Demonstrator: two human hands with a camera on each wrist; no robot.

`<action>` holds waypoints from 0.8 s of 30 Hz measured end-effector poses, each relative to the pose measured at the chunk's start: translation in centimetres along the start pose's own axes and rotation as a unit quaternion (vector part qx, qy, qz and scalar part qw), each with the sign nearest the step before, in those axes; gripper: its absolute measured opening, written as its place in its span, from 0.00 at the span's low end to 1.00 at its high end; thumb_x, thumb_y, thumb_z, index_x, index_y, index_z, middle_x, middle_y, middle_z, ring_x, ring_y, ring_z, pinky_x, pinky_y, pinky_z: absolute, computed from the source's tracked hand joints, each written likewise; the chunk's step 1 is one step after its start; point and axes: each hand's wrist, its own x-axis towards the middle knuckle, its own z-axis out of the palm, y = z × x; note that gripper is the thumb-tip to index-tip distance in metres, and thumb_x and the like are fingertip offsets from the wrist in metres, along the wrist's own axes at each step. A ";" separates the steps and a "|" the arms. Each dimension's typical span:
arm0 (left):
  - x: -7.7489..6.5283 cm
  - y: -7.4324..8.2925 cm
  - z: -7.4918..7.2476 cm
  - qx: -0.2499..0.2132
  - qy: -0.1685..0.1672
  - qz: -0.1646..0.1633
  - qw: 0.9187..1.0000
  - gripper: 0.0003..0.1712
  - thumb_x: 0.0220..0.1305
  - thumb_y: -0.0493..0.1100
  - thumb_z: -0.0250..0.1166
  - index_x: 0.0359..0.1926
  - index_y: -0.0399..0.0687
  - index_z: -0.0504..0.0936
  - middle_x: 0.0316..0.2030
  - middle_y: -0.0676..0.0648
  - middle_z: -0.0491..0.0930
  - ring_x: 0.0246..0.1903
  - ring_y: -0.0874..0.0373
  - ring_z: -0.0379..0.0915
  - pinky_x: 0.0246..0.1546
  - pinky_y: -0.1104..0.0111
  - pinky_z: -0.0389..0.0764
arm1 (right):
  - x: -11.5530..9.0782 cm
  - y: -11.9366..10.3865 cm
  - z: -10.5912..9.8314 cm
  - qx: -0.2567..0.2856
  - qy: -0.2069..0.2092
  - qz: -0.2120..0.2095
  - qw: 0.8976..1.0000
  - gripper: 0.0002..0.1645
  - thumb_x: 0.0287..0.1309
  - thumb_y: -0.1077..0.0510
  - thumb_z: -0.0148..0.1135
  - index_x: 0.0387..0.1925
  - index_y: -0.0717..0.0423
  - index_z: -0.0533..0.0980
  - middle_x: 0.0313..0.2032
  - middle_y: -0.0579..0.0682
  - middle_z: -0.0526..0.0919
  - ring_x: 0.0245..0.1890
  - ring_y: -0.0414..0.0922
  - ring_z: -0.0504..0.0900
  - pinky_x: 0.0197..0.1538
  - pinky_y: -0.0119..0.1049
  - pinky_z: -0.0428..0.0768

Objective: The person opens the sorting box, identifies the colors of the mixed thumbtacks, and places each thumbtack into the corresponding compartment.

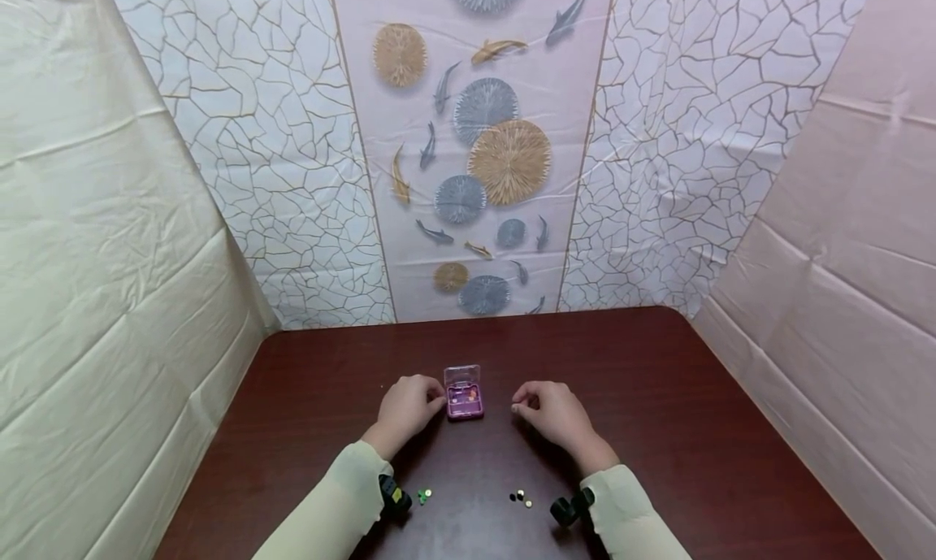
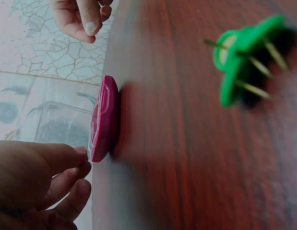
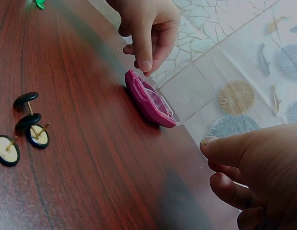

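Note:
A small magenta case [image 1: 465, 410] with its clear lid [image 1: 462, 374] raised sits between the two hands. Small orange pieces [image 1: 471, 395] lie inside it, too small to make out. My left hand [image 1: 409, 404] is at the case's left side, thumb tip by its edge, fingers loosely bent; in the left wrist view the case [image 2: 106, 122] appears side-on beside that thumb. Off to the right of the case, my right hand [image 1: 557, 414] hovers apart from it, with fingers loosely curled and nothing visible between them.
Green thumbtacks [image 1: 422, 496] lie near the left wrist, points up in the left wrist view. Several black-rimmed thumbtacks [image 3: 30, 129] with gold undersides lie nearer the right wrist. The dark red table [image 1: 621, 365] ends at a patterned cloth backdrop [image 1: 468, 243].

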 end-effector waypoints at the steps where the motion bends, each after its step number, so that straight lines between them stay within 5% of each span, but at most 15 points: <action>1: -0.2 -0.1 -0.1 -0.004 0.000 0.000 1.000 0.04 0.60 0.51 0.69 0.31 0.62 0.88 0.28 0.59 0.85 0.26 0.66 0.74 0.29 0.62 0.82 | 0.0 0.0 0.0 0.001 -0.001 0.001 1.000 0.05 0.56 0.50 0.70 0.28 0.35 0.81 0.21 0.36 0.80 0.22 0.37 0.75 0.28 0.39 0.77; 8: -1.8 -1.6 -0.8 -0.047 -0.021 0.038 0.998 0.03 0.59 0.51 0.70 0.31 0.61 0.87 0.26 0.61 0.83 0.25 0.68 0.74 0.30 0.63 0.81 | -0.2 -0.1 0.1 0.003 -0.002 0.004 1.000 0.04 0.56 0.49 0.70 0.28 0.35 0.81 0.22 0.36 0.80 0.22 0.37 0.75 0.29 0.39 0.77; 14: -3.6 -3.5 -1.3 -0.060 -0.074 0.084 0.992 0.04 0.60 0.54 0.69 0.34 0.65 0.88 0.31 0.63 0.84 0.30 0.69 0.75 0.35 0.62 0.82 | 0.0 -0.5 0.2 0.009 -0.010 0.002 1.000 0.04 0.56 0.50 0.70 0.29 0.34 0.81 0.23 0.36 0.81 0.23 0.37 0.76 0.30 0.40 0.78; 24: -5.9 -3.3 -3.0 -0.055 -0.198 0.185 0.961 0.03 0.60 0.56 0.69 0.30 0.71 0.85 0.25 0.68 0.81 0.24 0.71 0.72 0.27 0.70 0.78 | 0.6 -1.0 0.8 0.000 -0.007 -0.008 1.000 0.05 0.56 0.50 0.70 0.29 0.33 0.81 0.22 0.34 0.80 0.23 0.36 0.76 0.30 0.39 0.78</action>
